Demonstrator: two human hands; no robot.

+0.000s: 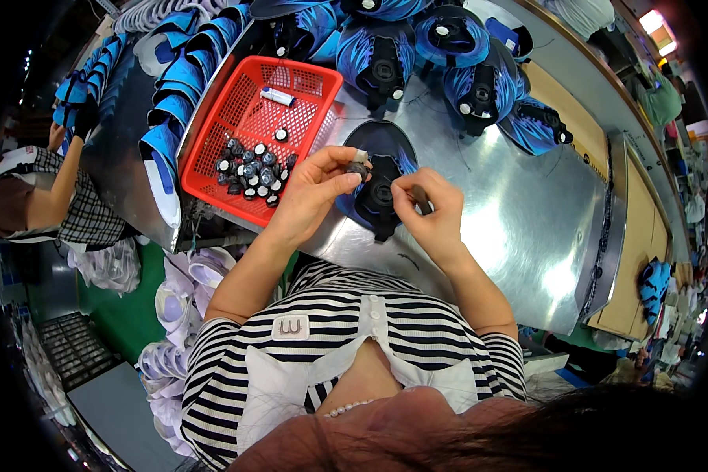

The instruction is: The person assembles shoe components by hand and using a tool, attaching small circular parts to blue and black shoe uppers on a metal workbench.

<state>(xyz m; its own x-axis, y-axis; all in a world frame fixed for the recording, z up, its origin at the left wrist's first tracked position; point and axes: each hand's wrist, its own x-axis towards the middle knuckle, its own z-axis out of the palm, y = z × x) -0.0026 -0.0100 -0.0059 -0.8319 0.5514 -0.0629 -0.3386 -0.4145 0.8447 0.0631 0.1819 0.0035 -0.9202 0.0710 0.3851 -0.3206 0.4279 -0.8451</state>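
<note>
A black and blue curved piece [381,145], which looks like a shoe upper, lies on the metal table in front of me. A round black dial base and a strip run down its middle. My left hand [322,187] pinches a small dark dial knob [359,170] over the piece's left edge. One of its fingertips has a pale cover. My right hand [434,206] is closed round a short dark tool [422,200] at the piece's right side; the tool's tip is hidden. Left of my hands, a red plastic basket [202,175] holds several small black knobs [248,169], some with white tops.
A white and blue marker-like tube [277,96] lies in the basket. More blue and black uppers [379,67] line the table's far side. Stacked blue uppers [173,94] stand at the left, where another person [43,193] works. Pale shoe pieces [169,311] hang below left.
</note>
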